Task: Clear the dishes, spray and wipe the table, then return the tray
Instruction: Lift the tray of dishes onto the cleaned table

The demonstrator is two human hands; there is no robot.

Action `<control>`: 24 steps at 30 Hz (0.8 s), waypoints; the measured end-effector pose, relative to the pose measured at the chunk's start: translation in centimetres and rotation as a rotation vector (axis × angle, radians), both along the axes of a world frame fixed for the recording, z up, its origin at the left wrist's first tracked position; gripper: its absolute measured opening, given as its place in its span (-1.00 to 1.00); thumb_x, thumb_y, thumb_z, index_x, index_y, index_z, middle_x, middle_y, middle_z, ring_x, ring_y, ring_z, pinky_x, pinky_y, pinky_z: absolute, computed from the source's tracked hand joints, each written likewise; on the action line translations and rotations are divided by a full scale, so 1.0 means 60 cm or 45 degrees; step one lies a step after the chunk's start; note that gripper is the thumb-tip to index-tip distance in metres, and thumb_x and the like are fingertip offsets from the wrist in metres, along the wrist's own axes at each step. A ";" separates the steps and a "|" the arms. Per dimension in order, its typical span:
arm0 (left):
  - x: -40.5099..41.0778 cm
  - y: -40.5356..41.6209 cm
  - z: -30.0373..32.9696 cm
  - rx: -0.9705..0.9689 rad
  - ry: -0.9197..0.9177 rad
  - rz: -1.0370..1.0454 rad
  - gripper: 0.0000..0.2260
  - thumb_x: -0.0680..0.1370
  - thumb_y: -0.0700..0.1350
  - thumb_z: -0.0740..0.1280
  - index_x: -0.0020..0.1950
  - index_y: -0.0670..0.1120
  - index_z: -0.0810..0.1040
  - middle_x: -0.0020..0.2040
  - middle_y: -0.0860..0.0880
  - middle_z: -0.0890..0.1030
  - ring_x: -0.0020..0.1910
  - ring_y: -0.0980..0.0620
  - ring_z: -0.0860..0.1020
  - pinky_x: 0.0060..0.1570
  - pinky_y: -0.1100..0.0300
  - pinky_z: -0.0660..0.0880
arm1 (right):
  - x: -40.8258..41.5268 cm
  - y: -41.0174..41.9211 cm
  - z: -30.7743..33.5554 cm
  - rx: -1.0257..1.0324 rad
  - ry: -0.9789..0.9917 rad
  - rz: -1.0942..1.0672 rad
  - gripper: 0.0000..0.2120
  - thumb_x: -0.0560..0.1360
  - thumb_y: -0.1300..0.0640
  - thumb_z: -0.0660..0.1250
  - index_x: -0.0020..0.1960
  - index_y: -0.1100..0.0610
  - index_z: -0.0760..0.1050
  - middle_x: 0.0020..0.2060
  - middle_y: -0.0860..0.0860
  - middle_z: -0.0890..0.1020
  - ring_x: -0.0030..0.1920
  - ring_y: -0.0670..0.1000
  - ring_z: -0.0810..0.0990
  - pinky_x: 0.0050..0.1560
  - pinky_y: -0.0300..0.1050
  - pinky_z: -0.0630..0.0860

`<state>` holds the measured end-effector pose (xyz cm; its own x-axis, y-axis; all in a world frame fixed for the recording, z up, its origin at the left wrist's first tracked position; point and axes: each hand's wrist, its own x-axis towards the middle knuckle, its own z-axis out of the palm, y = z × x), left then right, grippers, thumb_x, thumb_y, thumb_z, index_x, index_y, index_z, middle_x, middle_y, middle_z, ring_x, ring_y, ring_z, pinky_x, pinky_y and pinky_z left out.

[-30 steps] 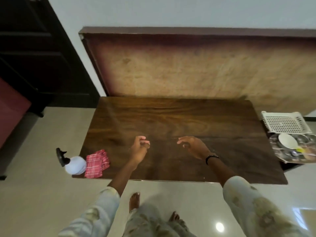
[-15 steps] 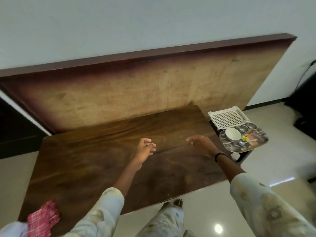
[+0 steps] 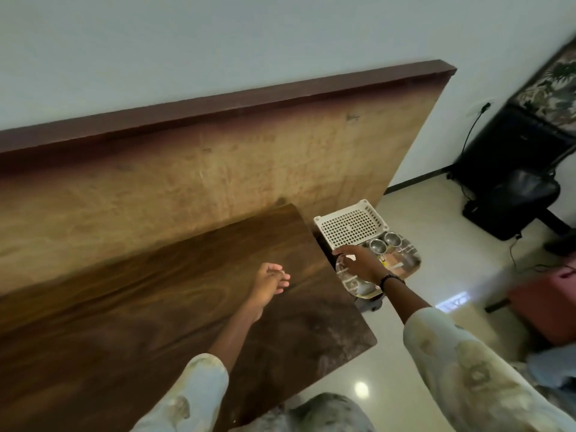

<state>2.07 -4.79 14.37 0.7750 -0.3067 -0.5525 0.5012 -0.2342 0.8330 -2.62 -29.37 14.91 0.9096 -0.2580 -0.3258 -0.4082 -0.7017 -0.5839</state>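
A dark wooden table point(image 3: 156, 307) fills the lower left. Past its right edge, a steel compartment tray point(image 3: 410, 260) rests on a low stand, holding two small steel cups point(image 3: 391, 239) and other dishes. A white perforated plastic tray point(image 3: 349, 227) lies just behind it. My right hand point(image 3: 358, 263) hovers over the steel tray's near-left part with fingers spread, holding nothing. My left hand point(image 3: 269, 283) floats above the table's right end, fingers loosely apart, empty. The dishes under my right hand are hidden.
A large wooden board point(image 3: 218, 169) leans against the wall behind the table. A black bag and appliance with cables point(image 3: 514, 188) stand at the right wall. A reddish object point(image 3: 548, 307) sits on the tiled floor at far right.
The view has swung right; the red cloth and spray bottle have left the frame. My right hand has moved off the table to over the steel tray. My left hand has drifted right.
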 end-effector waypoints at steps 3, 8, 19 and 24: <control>0.005 -0.065 -0.007 0.000 0.044 -0.037 -0.88 0.58 -0.22 0.19 0.10 -0.14 0.41 -0.12 -0.04 0.61 -0.15 0.04 0.58 -0.13 0.23 0.50 | 0.001 -0.061 -0.016 0.020 0.013 -0.051 -0.70 0.51 0.33 0.23 0.14 0.08 0.59 0.17 0.04 0.60 0.19 0.05 0.53 0.05 -0.24 0.38; 0.001 -0.155 -0.020 -0.010 0.093 -0.027 -0.90 0.58 -0.21 0.18 0.09 -0.13 0.41 -0.11 -0.04 0.61 -0.16 0.06 0.58 -0.12 0.23 0.50 | 0.005 -0.153 -0.044 0.009 0.098 -0.060 -0.73 0.54 0.27 0.26 0.19 0.08 0.56 0.19 0.03 0.57 0.20 0.06 0.51 0.10 -0.19 0.38; -0.041 -0.415 -0.142 0.087 0.497 0.112 -0.81 0.60 -0.24 0.15 -0.19 -0.11 0.44 -0.25 -0.06 0.56 -0.27 0.09 0.52 -0.26 0.33 0.45 | 0.003 -0.420 -0.170 -0.004 0.201 -0.327 -0.70 0.54 0.29 0.20 0.21 0.17 0.56 0.18 0.13 0.61 0.19 0.16 0.54 0.10 -0.19 0.38; -0.057 -0.496 -0.260 0.183 0.783 0.344 -0.71 0.58 -0.30 0.15 -0.35 -0.14 0.36 -0.59 0.05 0.41 -0.62 0.20 0.35 -0.53 0.36 0.27 | 0.012 -0.532 -0.267 -0.085 0.280 -0.344 -0.74 0.53 0.33 0.18 0.16 0.32 0.55 0.11 0.28 0.60 0.11 0.28 0.55 0.13 0.03 0.45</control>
<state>-1.34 -34.58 -1.23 0.3462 -0.0375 -0.9374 0.9296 -0.1209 0.3482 -1.87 -61.29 -1.09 0.7158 -0.5070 -0.4802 -0.6949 -0.5852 -0.4179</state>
